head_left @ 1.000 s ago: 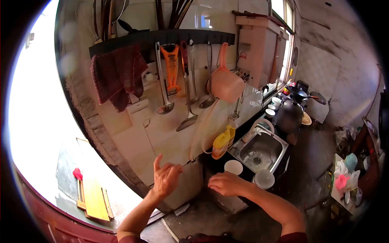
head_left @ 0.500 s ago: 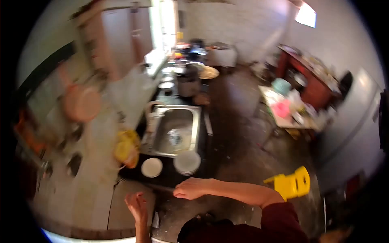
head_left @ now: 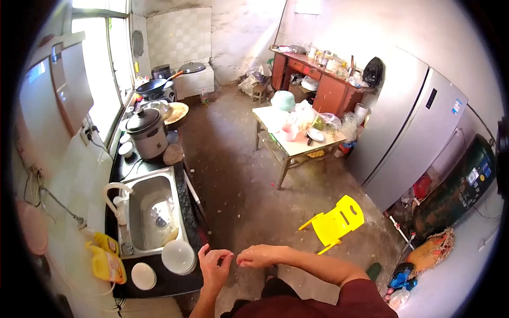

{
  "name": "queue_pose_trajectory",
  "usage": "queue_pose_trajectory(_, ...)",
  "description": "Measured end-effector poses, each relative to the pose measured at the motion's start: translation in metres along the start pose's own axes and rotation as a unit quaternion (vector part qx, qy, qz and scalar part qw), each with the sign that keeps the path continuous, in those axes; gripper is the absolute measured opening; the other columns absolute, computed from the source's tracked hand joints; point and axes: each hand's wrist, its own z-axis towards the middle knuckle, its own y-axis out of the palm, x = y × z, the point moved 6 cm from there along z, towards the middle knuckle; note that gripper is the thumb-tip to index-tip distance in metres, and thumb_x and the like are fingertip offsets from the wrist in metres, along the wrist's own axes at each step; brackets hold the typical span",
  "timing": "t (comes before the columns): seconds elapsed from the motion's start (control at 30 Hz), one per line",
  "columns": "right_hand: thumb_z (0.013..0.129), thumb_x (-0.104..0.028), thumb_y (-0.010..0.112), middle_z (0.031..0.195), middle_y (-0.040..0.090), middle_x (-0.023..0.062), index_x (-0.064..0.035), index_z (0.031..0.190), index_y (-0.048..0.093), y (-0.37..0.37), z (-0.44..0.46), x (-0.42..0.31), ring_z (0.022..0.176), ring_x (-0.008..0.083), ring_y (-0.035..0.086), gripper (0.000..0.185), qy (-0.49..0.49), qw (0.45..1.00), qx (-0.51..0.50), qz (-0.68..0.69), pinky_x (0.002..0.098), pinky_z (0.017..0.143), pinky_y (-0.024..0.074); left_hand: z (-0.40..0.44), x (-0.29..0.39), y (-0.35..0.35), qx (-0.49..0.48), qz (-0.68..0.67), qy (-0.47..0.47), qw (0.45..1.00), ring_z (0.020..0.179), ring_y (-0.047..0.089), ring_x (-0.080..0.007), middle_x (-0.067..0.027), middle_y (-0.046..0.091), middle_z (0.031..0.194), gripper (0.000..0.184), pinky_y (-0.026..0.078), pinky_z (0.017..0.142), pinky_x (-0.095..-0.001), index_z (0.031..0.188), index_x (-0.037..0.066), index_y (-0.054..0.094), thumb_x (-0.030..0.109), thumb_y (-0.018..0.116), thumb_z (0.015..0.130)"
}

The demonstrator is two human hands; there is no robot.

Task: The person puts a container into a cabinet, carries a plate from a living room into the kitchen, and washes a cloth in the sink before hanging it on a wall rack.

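Observation:
My left hand (head_left: 214,267) is raised just right of the stacked bowls, its thumb and fingers curved but apart, holding nothing. Beside it, my right hand (head_left: 260,256) is palm down with fingers bent together and no object visible in it; a small gap separates the hands. White bowls (head_left: 178,257) stand stacked at the counter's near corner, closest to my left hand. A smaller stack of white dishes (head_left: 143,276) sits to their left. Behind them is a steel sink (head_left: 135,204) with a pale curved faucet (head_left: 114,197).
Yellow jugs (head_left: 107,264) stand against the left wall. A large lidded pot (head_left: 146,135) and a wok (head_left: 152,87) are farther along the counter. A yellow chair (head_left: 339,223) stands on the floor at right, before a cluttered low table (head_left: 289,147) and a grey refrigerator (head_left: 392,127).
My view has swung to the right, so the sink and counter now appear farther left. My hands have come closer together, and both still look empty.

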Motion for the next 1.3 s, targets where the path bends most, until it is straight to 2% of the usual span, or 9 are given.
queue_pose_trajectory(0.23, 0.091, -0.026, 0.049, 0.097, 0.064, 0.0164, -0.0054, 0.103, 0.058, -0.083, -0.044, 0.113, 0.094, 0.0352, 0.060, 0.026, 0.074, 0.996, 0.040, -0.027, 0.0442, 0.078, 0.0474, 0.089, -0.010, 0.115, -0.043, -0.100, -0.046, 0.993, 0.062, 0.060, -0.0175, -0.0024, 0.066, 0.071, 0.005, 0.037, 0.096, -0.0397, 0.082, 0.009, 0.068, 0.012, 0.071, 0.079)
queue_pose_trajectory(0.5, 0.091, -0.026, 0.048, 0.098, 0.063, 0.0182, -0.0045, 0.102, 0.059, -0.157, -0.030, 0.194, 0.091, 0.0374, 0.060, 0.027, 0.093, 0.995, -0.020, -0.037, 0.0463, 0.077, 0.0473, 0.162, -0.022, 0.178, -0.094, -0.058, -0.082, 0.991, 0.064, 0.062, -0.0192, -0.0040, 0.066, 0.069, 0.008, 0.037, 0.096, -0.0391, 0.084, 0.007, 0.067, 0.013, 0.062, 0.085)
queue_pose_trajectory(0.7, 0.090, -0.025, 0.048, 0.097, 0.064, 0.0167, -0.0044, 0.102, 0.059, -0.199, 0.049, 0.255, 0.094, 0.0357, 0.060, 0.026, 0.073, 0.994, -0.080, 0.023, 0.0448, 0.079, 0.0469, 0.206, -0.120, 0.195, -0.067, -0.065, -0.228, 0.969, 0.063, 0.063, -0.0208, -0.0059, 0.066, 0.064, 0.013, 0.039, 0.090, -0.0341, 0.085, 0.004, 0.066, 0.013, 0.058, 0.089)
queue_pose_trajectory(0.73, 0.090, -0.025, 0.048, 0.097, 0.064, 0.0164, -0.0046, 0.102, 0.060, -0.204, 0.065, 0.271, 0.095, 0.0352, 0.060, 0.026, 0.078, 0.992, -0.097, 0.034, 0.0446, 0.079, 0.0470, 0.222, -0.133, 0.197, -0.066, -0.034, -0.205, 0.976, 0.065, 0.063, -0.0204, -0.0061, 0.066, 0.063, 0.015, 0.041, 0.085, -0.0329, 0.084, 0.003, 0.066, 0.013, 0.056, 0.089)
queue_pose_trajectory(0.9, 0.089, -0.024, 0.048, 0.100, 0.065, 0.0152, -0.0055, 0.104, 0.060, -0.282, 0.147, 0.318, 0.096, 0.0345, 0.060, 0.027, 0.047, 0.994, -0.090, -0.030, 0.0448, 0.081, 0.0476, 0.311, -0.216, 0.220, -0.068, -0.078, -0.274, 0.956, 0.066, 0.061, -0.0236, -0.0073, 0.065, 0.066, 0.019, 0.044, 0.079, -0.0344, 0.087, 0.001, 0.066, 0.015, 0.053, 0.090)
queue_pose_trajectory(0.97, 0.089, -0.024, 0.049, 0.100, 0.065, 0.0155, -0.0052, 0.103, 0.061, -0.309, 0.182, 0.339, 0.095, 0.0352, 0.060, 0.026, 0.052, 0.992, -0.104, -0.057, 0.0456, 0.080, 0.0480, 0.360, -0.240, 0.224, -0.059, -0.020, -0.189, 0.980, 0.069, 0.062, -0.0237, -0.0068, 0.065, 0.067, 0.021, 0.044, 0.083, -0.0354, 0.089, 0.002, 0.066, 0.016, 0.050, 0.092)
queue_pose_trajectory(1.03, 0.088, -0.024, 0.051, 0.097, 0.065, 0.0171, -0.0046, 0.101, 0.062, -0.350, 0.209, 0.340, 0.093, 0.0361, 0.061, 0.026, 0.061, 0.987, -0.136, -0.058, 0.0462, 0.078, 0.0489, 0.418, -0.250, 0.224, -0.073, -0.028, -0.176, 0.981, 0.070, 0.062, -0.0237, -0.0064, 0.065, 0.069, 0.023, 0.043, 0.087, -0.0372, 0.091, 0.003, 0.066, 0.016, 0.047, 0.094)
queue_pose_trajectory(1.2, 0.086, -0.021, 0.048, 0.092, 0.065, 0.0200, -0.0037, 0.095, 0.061, -0.422, 0.280, 0.396, 0.087, 0.0373, 0.062, 0.023, 0.034, 0.994, -0.102, -0.014, 0.0462, 0.074, 0.0495, 0.520, -0.305, 0.255, -0.074, 0.052, -0.058, 0.994, 0.073, 0.060, -0.0277, -0.0097, 0.063, 0.071, 0.017, 0.042, 0.088, -0.0414, 0.081, 0.005, 0.066, 0.015, 0.055, 0.089)
queue_pose_trajectory(1.3, 0.081, -0.015, 0.049, 0.084, 0.064, 0.0217, 0.0004, 0.082, 0.061, -0.485, 0.318, 0.406, 0.080, 0.0374, 0.062, 0.020, 0.037, 0.992, -0.117, 0.007, 0.0462, 0.067, 0.0474, 0.582, -0.333, 0.275, -0.084, 0.024, -0.088, 0.992, 0.073, 0.059, -0.0292, -0.0110, 0.061, 0.072, 0.012, 0.044, 0.080, -0.0407, 0.077, 0.005, 0.066, 0.014, 0.062, 0.083)
